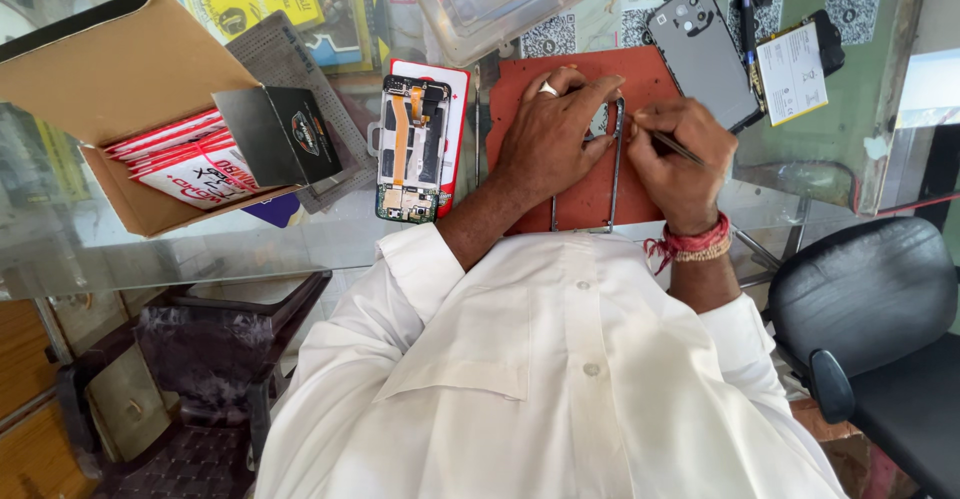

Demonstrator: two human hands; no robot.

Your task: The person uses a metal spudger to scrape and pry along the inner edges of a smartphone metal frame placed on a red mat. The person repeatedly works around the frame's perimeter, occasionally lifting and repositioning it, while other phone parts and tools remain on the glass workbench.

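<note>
While the left hand (548, 137) pins the phone frame (612, 174), the right hand (680, 154) apparently grips a thin tool (672, 144).

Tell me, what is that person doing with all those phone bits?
A person in a white shirt is bent over a red mat on a glass table. The left hand presses down on a thin phone frame lying on the mat. The right hand holds a slim pointed tool against the frame's top edge. An opened phone body, a grey back cover and an open cardboard box of packets lie around.
</note>
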